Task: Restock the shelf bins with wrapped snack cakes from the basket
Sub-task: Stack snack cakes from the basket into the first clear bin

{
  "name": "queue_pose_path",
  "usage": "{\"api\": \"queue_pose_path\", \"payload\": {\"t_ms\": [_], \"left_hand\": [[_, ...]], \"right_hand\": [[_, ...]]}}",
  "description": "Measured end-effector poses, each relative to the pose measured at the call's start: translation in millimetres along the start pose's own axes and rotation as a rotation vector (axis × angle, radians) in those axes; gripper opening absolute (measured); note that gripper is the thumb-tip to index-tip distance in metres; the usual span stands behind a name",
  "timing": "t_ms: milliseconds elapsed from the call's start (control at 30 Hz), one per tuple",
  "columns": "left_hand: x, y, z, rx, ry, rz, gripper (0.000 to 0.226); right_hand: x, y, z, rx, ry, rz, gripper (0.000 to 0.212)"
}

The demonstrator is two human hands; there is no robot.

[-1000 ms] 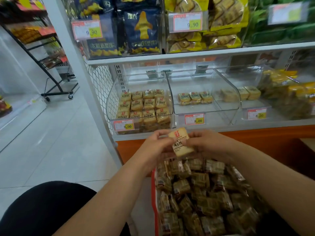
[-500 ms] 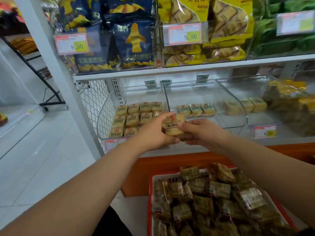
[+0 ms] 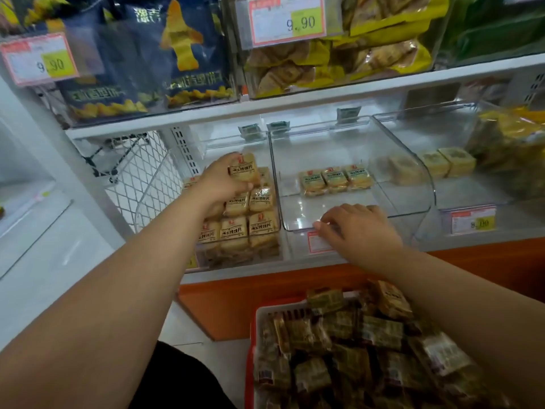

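Note:
My left hand [image 3: 219, 184] grips a wrapped snack cake [image 3: 243, 171] above the back rows of the left clear bin [image 3: 236, 255], which is stacked with several like cakes [image 3: 249, 219]. My right hand [image 3: 354, 228] rests with curled fingers on the front lip of the middle clear bin [image 3: 398, 214] and holds nothing. That bin holds three cakes [image 3: 336, 180] in a row at its back. The red and white basket [image 3: 265, 312] full of wrapped cakes [image 3: 354, 349] sits below, in front of me.
A third bin [image 3: 483, 199] to the right holds a few yellow cakes [image 3: 448, 163]. The upper shelf [image 3: 295, 104] carries blue and yellow snack bags. An orange base panel [image 3: 236, 302] runs under the bins. White tiled floor lies to the left.
Both hands held one cake together; now my left hand alone has carried it up into the left bin, and my right hand has let go and dropped to the middle bin's front lip.

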State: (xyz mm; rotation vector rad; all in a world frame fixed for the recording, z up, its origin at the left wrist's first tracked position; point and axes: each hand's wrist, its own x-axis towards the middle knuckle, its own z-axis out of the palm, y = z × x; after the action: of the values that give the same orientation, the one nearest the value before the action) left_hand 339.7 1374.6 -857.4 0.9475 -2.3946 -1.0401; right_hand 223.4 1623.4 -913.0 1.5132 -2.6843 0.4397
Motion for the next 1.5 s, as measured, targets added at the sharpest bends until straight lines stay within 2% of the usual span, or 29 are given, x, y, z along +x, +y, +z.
{"api": "queue_pose_path", "payload": {"t_ms": [67, 167, 400, 467, 600, 667, 767, 867, 967, 1100, 1167, 1267, 1333, 1400, 1500], "left_hand": [[18.1, -10.8, 11.2, 0.058, 0.016, -0.023, 0.079], [39.4, -20.7, 26.6, 0.142, 0.019, -0.035, 0.07], [71.1, -26.1, 52.6, 0.193, 0.033, -0.133, 0.074], [75.0, -25.0, 53.5, 0.171, 0.045, -0.161, 0.062], [72.5, -18.3, 51.9, 0.244, 0.017, -0.071, 0.031], [68.3, -16.0, 51.2, 0.245, 0.015, -0.044, 0.034], [58.6, -14.2, 48.3, 0.187, 0.037, -0.05, 0.051], [39.1, -13.0, 43.7, 0.204, 0.052, -0.087, 0.039], [5.3, -8.6, 40.2, 0.229, 0.128, -0.134, 0.055], [-52.4, 1.3, 50.7, 0.112, 0.318, 0.044, 0.038], [-86.8, 6.2, 62.9, 0.097, 0.359, 0.206, 0.024], [-133.4, -1.5, 89.9, 0.104, 0.229, 0.334, 0.013], [-153.5, -17.4, 108.7, 0.172, 0.024, 0.303, 0.012], [-162.5, -38.8, 123.1, 0.335, -0.201, 0.217, 0.007], [-165.1, -67.0, 135.5, 0.578, -0.463, 0.18, 0.04]], "right_hand": [[-0.7, -1.9, 10.1, -0.111, 0.059, -0.022, 0.059], [-0.2, -4.5, 14.5, -0.105, 0.108, -0.018, 0.065], [-1.5, -4.2, 15.6, -0.088, 0.118, -0.056, 0.066], [-1.3, -3.7, 16.0, -0.08, 0.132, -0.06, 0.066], [0.3, -2.5, 16.4, -0.1, 0.14, -0.055, 0.061], [0.5, -3.2, 14.5, -0.096, 0.132, -0.047, 0.064], [-1.2, -2.7, 10.8, -0.027, 0.116, -0.057, 0.062], [-6.0, 0.1, 4.8, 0.074, 0.069, -0.063, 0.05], [-18.0, 0.1, -4.1, 0.25, 0.086, -0.043, 0.035], [-44.8, -5.5, -16.9, 0.297, 0.173, -0.107, 0.019], [-57.8, -10.0, -24.0, 0.303, 0.102, -0.121, 0.016], [-76.3, -14.2, -27.2, 0.298, -0.133, -0.073, 0.012], [-89.1, -14.7, -23.6, 0.208, -0.264, -0.057, 0.015], [-99.7, -13.5, -17.0, 0.11, -0.373, -0.04, 0.018], [-106.0, -12.7, -5.6, 0.057, -0.501, -0.007, 0.02]]}}
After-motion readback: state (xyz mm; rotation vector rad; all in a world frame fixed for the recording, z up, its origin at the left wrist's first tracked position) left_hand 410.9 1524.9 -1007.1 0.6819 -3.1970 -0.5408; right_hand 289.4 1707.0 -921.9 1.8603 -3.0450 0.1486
